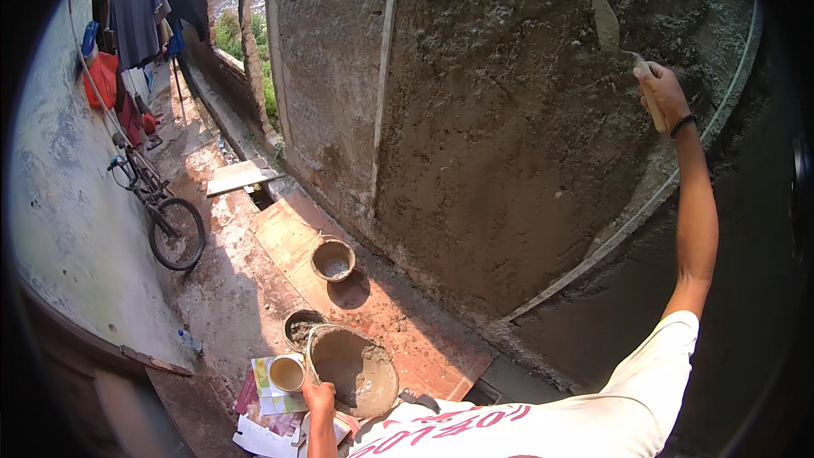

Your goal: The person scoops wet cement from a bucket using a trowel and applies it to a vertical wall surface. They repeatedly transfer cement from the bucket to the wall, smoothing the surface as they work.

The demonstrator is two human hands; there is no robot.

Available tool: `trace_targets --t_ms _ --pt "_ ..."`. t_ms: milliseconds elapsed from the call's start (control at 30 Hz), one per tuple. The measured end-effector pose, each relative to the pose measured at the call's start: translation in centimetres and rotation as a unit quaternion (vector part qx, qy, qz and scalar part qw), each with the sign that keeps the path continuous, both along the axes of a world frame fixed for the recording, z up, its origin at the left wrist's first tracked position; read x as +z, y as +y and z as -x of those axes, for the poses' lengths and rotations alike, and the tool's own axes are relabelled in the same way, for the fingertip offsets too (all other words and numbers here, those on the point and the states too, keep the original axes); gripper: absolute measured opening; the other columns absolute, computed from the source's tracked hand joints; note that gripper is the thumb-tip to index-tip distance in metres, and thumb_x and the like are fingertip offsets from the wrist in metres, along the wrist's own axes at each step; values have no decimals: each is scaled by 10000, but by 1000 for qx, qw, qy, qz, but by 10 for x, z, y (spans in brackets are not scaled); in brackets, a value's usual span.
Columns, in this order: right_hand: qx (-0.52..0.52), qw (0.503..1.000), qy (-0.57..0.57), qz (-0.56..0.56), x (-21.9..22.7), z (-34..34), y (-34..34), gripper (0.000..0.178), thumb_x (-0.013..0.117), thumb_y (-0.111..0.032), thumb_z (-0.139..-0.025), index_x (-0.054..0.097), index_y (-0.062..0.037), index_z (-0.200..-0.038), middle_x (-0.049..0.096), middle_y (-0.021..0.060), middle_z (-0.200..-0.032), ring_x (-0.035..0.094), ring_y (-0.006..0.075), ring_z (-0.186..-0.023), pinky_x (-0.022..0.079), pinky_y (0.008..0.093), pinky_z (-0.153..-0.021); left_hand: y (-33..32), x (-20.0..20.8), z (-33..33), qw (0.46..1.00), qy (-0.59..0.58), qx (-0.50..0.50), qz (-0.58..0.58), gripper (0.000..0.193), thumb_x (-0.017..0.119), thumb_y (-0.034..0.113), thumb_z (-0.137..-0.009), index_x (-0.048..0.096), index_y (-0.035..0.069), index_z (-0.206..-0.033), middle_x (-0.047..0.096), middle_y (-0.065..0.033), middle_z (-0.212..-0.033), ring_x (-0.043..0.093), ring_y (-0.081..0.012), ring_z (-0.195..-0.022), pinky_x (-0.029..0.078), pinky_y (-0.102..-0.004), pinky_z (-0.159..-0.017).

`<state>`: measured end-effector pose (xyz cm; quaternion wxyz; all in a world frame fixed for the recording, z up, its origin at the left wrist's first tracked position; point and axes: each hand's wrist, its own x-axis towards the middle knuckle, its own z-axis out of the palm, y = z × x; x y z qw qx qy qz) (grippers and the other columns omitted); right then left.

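My right hand (664,95) is raised at the upper right, its fingers wrapped round the handle of a pointed trowel (605,24). The trowel's blade lies close to the rough, wet-looking mortar on the wall (483,178); whether it touches, I cannot tell. Low in front of me, my left hand (319,397) grips the rim of a bucket (326,373). Grey mortar (373,373) sticks to the inside of this tilted bucket. Beside it are a small tan pail (287,373) and a dark bucket (297,321) holding mortar.
Another bucket (333,259) stands on a mortar-spotted board (292,233) along the wall's foot. Pale vertical strips (387,59) divide the wall. A bicycle (165,212) leans at the left, near hanging clothes (140,21). Papers (267,432) and a plastic bottle (190,341) lie lower left.
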<state>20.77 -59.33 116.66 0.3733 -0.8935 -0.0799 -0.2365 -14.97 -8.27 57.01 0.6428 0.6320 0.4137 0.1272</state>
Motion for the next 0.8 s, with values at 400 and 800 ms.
trace_targets --t_ms 400,800 --pt "278 807 505 127 -352 174 181 237 639 -146 -820 549 11 -973 573 60 -683 579 142 -561 480 306 -505 -24 64 -11 994 -4 -75 78 724 537 -99 -648 472 -4 -1363 557 -35 -803 448 -101 -591 374 -259 -472" --pt "240 708 665 -7 -448 266 285 470 569 -13 -773 461 9 -1231 583 120 -774 622 158 -586 481 335 -482 -42 109 5 993 -98 -60 38 670 505 -97 -639 509 -31 -1306 626 -56 -825 513 -114 -601 411 -246 -507"
